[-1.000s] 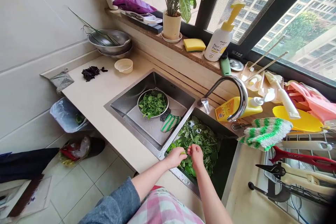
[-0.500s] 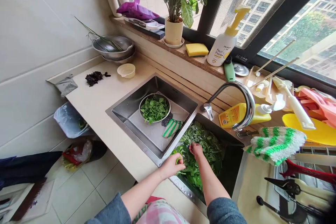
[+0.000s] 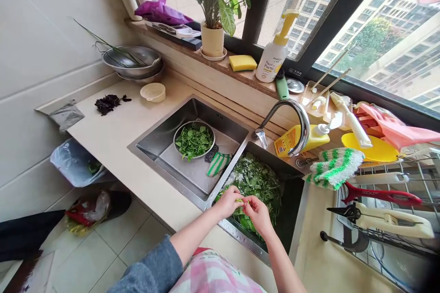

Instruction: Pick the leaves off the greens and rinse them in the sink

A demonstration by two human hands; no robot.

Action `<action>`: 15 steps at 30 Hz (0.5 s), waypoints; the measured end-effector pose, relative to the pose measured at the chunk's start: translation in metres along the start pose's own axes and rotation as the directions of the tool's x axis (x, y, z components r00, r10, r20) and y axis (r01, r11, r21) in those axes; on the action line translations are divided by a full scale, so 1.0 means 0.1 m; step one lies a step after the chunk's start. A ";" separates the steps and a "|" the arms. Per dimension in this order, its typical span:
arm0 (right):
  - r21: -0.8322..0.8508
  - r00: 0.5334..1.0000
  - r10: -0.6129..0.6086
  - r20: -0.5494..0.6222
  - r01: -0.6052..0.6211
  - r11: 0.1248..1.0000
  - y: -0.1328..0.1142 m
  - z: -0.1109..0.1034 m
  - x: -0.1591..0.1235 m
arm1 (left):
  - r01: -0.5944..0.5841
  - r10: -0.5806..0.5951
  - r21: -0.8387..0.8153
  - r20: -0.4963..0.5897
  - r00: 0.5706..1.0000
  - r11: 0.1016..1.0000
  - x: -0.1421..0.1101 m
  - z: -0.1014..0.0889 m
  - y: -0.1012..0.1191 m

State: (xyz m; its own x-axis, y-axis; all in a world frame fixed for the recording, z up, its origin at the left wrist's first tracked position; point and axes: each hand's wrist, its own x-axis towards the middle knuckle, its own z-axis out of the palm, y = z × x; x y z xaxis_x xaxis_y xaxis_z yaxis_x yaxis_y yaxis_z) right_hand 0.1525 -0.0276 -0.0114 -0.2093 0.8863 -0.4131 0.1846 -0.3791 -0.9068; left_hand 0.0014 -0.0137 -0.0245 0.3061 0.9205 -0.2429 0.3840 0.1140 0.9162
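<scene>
Left hand (image 3: 227, 204): the fingertips are gripping 1 small green sprig (image 3: 239, 200), thumb and finger pressing together.
Right hand (image 3: 258, 215): thumb and finger are pinching at the sprig's other end, the 2 hands nearly meeting.
Sprig: it is staying above the near-left part of the right basin (image 3: 298, 219), between the hands.
Loose greens (image 3: 257, 176): they are filling much of the right basin, lying in water below the fingers.
Left basin (image 3: 185, 171): it is holding a round bowl (image 3: 199, 123) of leaves, with a black scrubber (image 3: 211, 154) and a green-striped cloth (image 3: 219, 165) lying beside it.
Faucet (image 3: 305, 128): it is arching over the right basin's far side, a yellow bottle (image 3: 283, 141) lying behind it.
Counter (image 3: 113, 146): it is bearing dark leaves (image 3: 109, 104) and a pale tub (image 3: 153, 93).
</scene>
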 end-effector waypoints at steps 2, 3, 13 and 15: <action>-0.080 0.999 -0.034 -0.017 0.033 0.996 0.00 0.01 -0.04 | 0.011 -0.008 -0.045 0.083 0.997 0.999 -0.01 0.05 -0.06; -0.129 0.999 -0.046 -0.018 0.043 0.991 0.01 0.01 -0.06 | 0.030 -0.023 -0.053 0.118 0.993 0.998 -0.02 0.06 -0.09; -0.553 0.984 -0.177 0.031 0.165 0.817 0.04 -0.01 -0.14 | 0.156 -0.238 0.417 0.151 0.960 0.895 -0.07 0.12 0.01; -0.520 0.985 -0.162 -0.065 0.105 0.848 0.15 0.03 -0.09 | 0.146 -0.229 0.451 0.134 0.964 0.880 -0.06 0.14 0.04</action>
State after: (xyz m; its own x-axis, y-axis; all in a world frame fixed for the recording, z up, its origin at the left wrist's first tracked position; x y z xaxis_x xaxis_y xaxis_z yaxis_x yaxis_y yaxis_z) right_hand 0.1541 -0.0421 -0.0222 -0.1735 0.9514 -0.2545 0.6338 -0.0899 -0.7682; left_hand 0.0130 -0.0245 -0.0243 0.3240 0.8113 -0.4867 0.7757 0.0667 0.6275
